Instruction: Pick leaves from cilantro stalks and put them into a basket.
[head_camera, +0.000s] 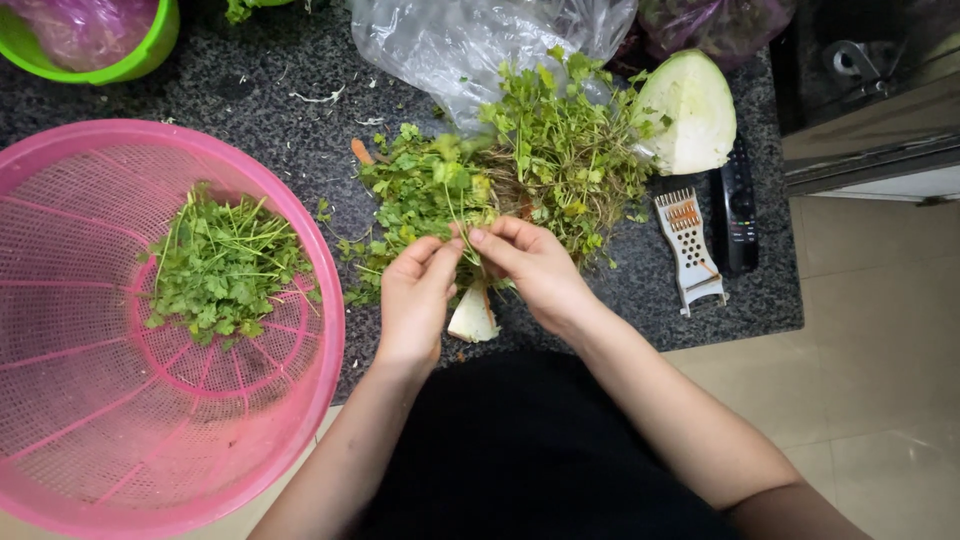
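Both hands pinching coriander stems — left hand, right hand — pink colander of picked leaves sits left, cabbage half far right.

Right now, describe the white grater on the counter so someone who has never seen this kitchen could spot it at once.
Start at the dark speckled counter and go to its right end, past the pile of leafy herbs. Below the cut cabbage half lies the white grater, flat with a handle. Beside it sits a black remote; the grater alone is pale and pierced with holes.

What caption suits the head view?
Both hands pinch herb stems on a dark counter, beside a pink basket.
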